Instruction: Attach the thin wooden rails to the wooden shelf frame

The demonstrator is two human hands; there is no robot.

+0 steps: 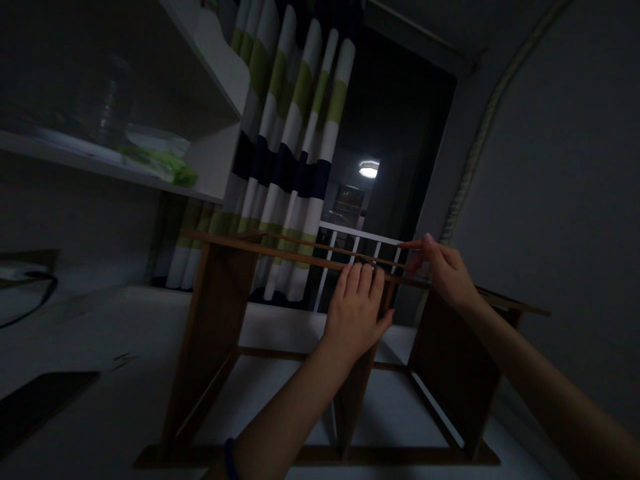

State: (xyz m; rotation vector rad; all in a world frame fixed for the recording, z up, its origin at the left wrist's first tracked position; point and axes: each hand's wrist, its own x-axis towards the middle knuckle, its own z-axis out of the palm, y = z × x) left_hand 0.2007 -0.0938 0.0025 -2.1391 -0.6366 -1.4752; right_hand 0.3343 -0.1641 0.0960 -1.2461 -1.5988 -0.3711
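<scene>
A brown wooden shelf frame stands on the white surface, with two end panels, a middle divider and thin long rails along its top. My left hand is over the near top rail above the divider, fingers curled across it and thumb held apart. A small dark thing shows by its fingertips, too dim to name. At the right part of the top rails is my right hand, its index finger stretched leftward over the far rail. Its lower fingers are partly hidden and dim, and no held thing shows there.
Several small dark pieces lie on the white surface at left, near a dark flat object. A white shelf overhangs the left side. Behind hang striped curtains beside a dark window with a white railing.
</scene>
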